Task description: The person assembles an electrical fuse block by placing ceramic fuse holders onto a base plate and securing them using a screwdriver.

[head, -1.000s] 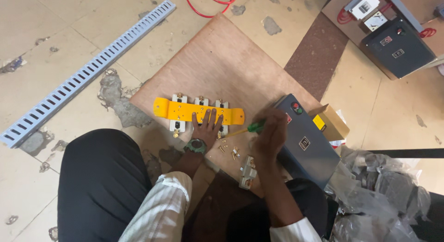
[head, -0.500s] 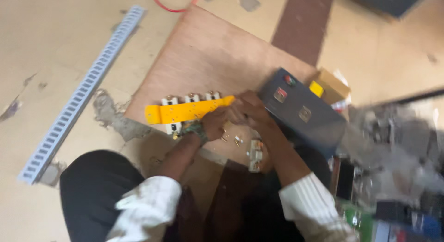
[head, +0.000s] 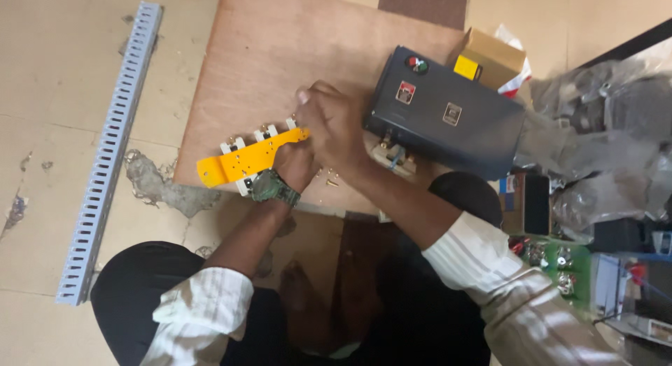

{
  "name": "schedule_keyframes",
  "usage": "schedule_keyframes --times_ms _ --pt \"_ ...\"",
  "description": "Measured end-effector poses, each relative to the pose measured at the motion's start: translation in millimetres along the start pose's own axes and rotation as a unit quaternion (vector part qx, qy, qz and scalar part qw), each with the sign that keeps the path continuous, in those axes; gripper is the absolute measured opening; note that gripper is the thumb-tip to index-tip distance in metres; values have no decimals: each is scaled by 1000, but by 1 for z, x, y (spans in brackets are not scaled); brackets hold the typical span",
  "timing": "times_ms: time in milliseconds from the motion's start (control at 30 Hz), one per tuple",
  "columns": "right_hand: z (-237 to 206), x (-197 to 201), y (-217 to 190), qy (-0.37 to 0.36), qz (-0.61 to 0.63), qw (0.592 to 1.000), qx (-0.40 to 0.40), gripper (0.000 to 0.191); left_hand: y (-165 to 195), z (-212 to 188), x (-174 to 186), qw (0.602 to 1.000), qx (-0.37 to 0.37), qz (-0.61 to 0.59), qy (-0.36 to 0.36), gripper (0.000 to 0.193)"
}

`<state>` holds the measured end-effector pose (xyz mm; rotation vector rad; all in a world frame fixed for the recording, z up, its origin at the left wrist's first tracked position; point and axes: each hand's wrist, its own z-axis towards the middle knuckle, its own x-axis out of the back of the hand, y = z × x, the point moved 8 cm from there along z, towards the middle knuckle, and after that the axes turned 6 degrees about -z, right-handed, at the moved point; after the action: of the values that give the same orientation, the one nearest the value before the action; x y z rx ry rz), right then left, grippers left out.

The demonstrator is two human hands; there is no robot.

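Here, both hands meet at the right end of the yellow strip (head: 252, 158).
Its long axis runs left and slightly down from the left hand (head: 294, 164), which grips it; the right hand (head: 332, 121) is closed above, contents hidden.

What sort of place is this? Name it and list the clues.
Probably an electrical workshop floor: a grey slotted cable duct, a dark control box with indicator lights, and a yellow-covered terminal assembly on a plywood board.
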<state>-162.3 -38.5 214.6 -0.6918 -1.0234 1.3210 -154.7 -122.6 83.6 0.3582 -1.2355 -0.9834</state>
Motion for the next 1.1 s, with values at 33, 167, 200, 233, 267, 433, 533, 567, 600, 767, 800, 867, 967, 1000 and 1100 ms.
schedule_keyframes --times_ms 33,167,200,233,267,433,533,567,600,767,800,867,967,1000,1100 --pt "3 0 20 -9 102 991 -88 57 3 -3 -2 1000 -10 -12 -2 18" --pt "5 -11 14 -411 324 848 -83 54 19 -23 -8 986 -108 -128 -3 20" --pt "7 -13 16 -417 320 846 -91 54 13 -22 -11 990 -88 -110 -8 21" --pt "6 -14 16 -422 318 843 -100 53 6 -22 -15 993 -65 -93 -13 22" --pt "10 -13 22 -363 281 880 -123 51 -2 -23 -17 996 -41 -75 -20 23" --pt "-12 -2 -22 -61 -188 977 78 21 -16 -24 -10 997 -20 -70 32 20" --pt "-35 -7 -45 -9 -234 966 107 18 -13 -23 1 974 37 -207 88 32" --pt "-35 -8 -48 8 -231 965 122 19 -13 -20 3 959 73 -257 100 34" --pt "-32 -6 -48 25 -226 964 137 22 -13 -17 7 940 106 -306 112 37" --pt "10 -12 31 -201 188 955 -105 47 27 -2 27 990 -78 -79 82 30" --pt "11 -13 35 -307 208 923 -102 43 28 -5 21 987 -104 -112 41 23" --pt "7 -14 44 -397 222 881 -129 40 22 -12 10 984 -119 -134 5 24" --pt "10 -7 35 -317 141 931 -114 39 -1 -15 -6 994 -71 -79 6 25" --pt "12 -7 17 -258 58 964 -38 37 -10 -13 -12 998 -46 -44 -3 20" --pt "6 -4 -41 -66 -107 987 99 27 -17 -5 -4 997 -10 -2 71 11"
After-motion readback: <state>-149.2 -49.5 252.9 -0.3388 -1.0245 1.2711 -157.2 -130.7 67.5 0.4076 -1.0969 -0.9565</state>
